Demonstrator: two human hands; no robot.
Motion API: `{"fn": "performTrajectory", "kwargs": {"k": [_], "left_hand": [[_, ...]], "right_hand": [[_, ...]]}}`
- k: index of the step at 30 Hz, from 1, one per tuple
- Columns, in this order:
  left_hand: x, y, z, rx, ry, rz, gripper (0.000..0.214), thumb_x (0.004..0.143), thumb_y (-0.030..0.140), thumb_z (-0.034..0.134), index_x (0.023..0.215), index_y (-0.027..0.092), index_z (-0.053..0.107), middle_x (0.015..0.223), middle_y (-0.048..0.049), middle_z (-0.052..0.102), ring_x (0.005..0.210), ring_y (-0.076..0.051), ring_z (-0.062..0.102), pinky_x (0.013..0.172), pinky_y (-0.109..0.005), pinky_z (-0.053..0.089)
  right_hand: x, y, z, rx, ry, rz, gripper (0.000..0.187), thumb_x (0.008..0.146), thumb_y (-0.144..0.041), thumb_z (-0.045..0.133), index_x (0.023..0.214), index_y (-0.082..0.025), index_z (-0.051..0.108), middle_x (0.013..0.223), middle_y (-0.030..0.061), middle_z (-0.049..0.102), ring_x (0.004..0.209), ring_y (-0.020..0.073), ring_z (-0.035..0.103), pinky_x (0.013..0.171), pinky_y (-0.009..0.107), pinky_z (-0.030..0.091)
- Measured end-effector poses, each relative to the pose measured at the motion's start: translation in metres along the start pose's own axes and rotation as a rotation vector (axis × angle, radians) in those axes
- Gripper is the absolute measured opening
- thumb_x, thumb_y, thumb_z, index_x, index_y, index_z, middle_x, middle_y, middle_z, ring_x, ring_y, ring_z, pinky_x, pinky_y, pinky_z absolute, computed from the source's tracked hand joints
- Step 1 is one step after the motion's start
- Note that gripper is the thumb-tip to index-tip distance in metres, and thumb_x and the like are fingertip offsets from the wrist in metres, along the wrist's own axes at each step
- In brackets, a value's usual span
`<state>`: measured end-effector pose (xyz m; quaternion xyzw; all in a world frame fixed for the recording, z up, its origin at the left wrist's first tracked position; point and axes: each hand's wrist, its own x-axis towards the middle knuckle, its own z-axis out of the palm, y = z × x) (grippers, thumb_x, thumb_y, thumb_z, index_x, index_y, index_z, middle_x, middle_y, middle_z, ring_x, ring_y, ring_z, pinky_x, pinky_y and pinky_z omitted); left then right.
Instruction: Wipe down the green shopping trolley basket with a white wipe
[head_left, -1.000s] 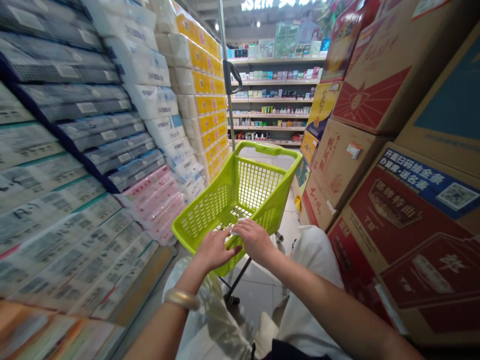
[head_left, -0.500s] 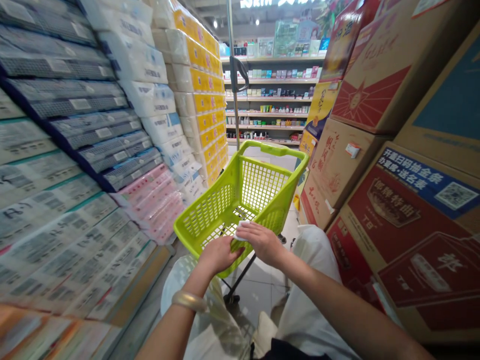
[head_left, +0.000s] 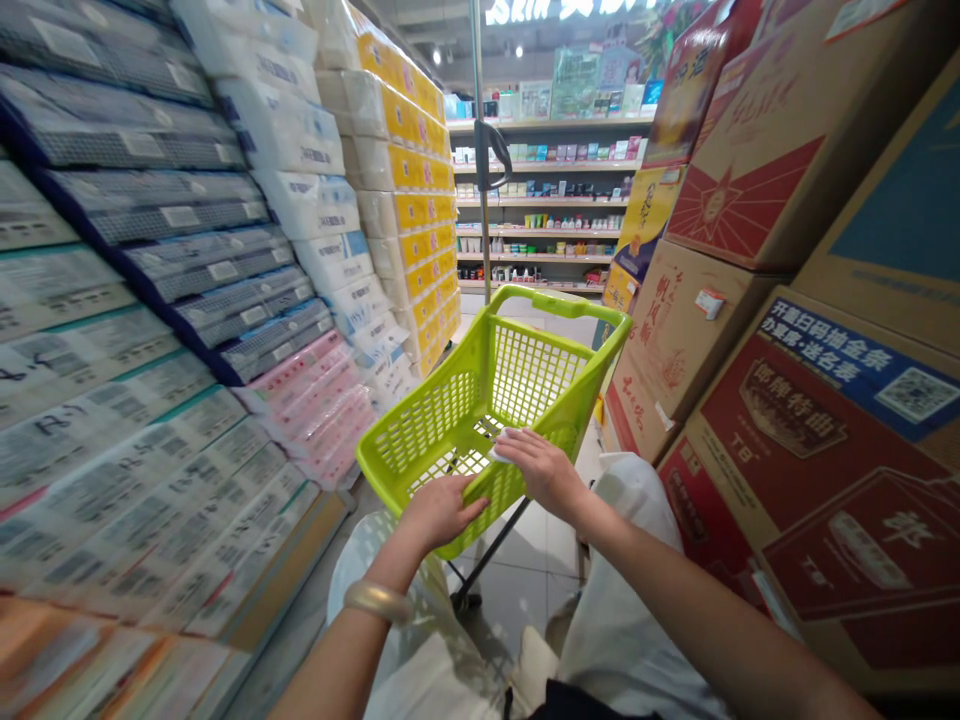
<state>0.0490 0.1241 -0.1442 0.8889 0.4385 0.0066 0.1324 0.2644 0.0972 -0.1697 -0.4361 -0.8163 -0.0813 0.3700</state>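
Note:
A lime-green plastic shopping cart basket (head_left: 420, 425) with a perforated body stands before my knees, its handle on the far side. My left hand (head_left: 441, 512) is closed over its near rim, fingers inside and thumb on the outer side. Farther right along the same rim, my right hand (head_left: 541, 470) presses a white cloth or tissue (head_left: 504, 446) against the edge. Most of that white piece is hidden beneath my fingers. Through the basket's holes and open top I see nothing lying inside.
Stacked tissue packs (head_left: 412, 210) and wrapped paper bundles (head_left: 142, 400) line the left side. Cardboard cartons (head_left: 720, 330) rise close on the right. A metal pole (head_left: 480, 80) with a dark handle stands behind the cart, before shelves (head_left: 555, 165) of small goods.
My right hand has slid the white piece to the right along the rim, away from my left hand. The left hand keeps its hold. The view has shifted slightly.

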Motion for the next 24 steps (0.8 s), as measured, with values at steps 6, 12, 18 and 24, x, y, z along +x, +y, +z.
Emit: {"fn": "performTrajectory", "kwargs": {"k": [6, 12, 18, 24], "left_hand": [[0.001, -0.004, 0.000, -0.037, 0.009, 0.014, 0.031, 0.093, 0.043, 0.050, 0.112, 0.024, 0.067, 0.106, -0.0067, 0.073, 0.099, -0.025, 0.066, 0.085, -0.030, 0.049], [0.001, -0.010, -0.003, -0.075, -0.008, 0.030, 0.028, 0.092, 0.039, 0.051, 0.110, 0.026, 0.069, 0.100, -0.0039, 0.074, 0.093, -0.022, 0.067, 0.079, -0.027, 0.048], [0.004, -0.020, -0.008, -0.082, -0.014, 0.029, 0.029, 0.093, 0.039, 0.049, 0.108, 0.026, 0.071, 0.095, -0.0029, 0.074, 0.092, -0.021, 0.066, 0.076, -0.025, 0.047], [0.003, -0.034, -0.012, -0.035, -0.041, 0.049, 0.027, 0.093, 0.041, 0.052, 0.107, 0.027, 0.071, 0.097, -0.0015, 0.075, 0.093, -0.019, 0.066, 0.079, -0.024, 0.048]], "right_hand": [[-0.001, -0.002, 0.003, -0.032, 0.021, 0.022, 0.042, 0.090, -0.004, 0.045, 0.122, -0.021, 0.064, 0.126, 0.0070, 0.068, 0.128, 0.0212, 0.056, 0.110, 0.043, 0.044], [-0.002, 0.000, 0.001, -0.013, -0.027, -0.046, 0.045, 0.089, -0.003, 0.044, 0.125, -0.021, 0.063, 0.129, 0.0052, 0.067, 0.129, 0.0191, 0.055, 0.111, 0.040, 0.044], [0.007, 0.003, 0.008, -0.051, 0.024, 0.065, 0.045, 0.087, -0.002, 0.046, 0.123, -0.022, 0.065, 0.126, 0.0076, 0.068, 0.127, 0.0211, 0.056, 0.109, 0.044, 0.045], [0.010, -0.001, 0.006, -0.025, -0.036, -0.024, 0.044, 0.087, -0.002, 0.047, 0.122, -0.023, 0.065, 0.128, 0.0036, 0.067, 0.126, 0.0181, 0.057, 0.111, 0.038, 0.043]]}}
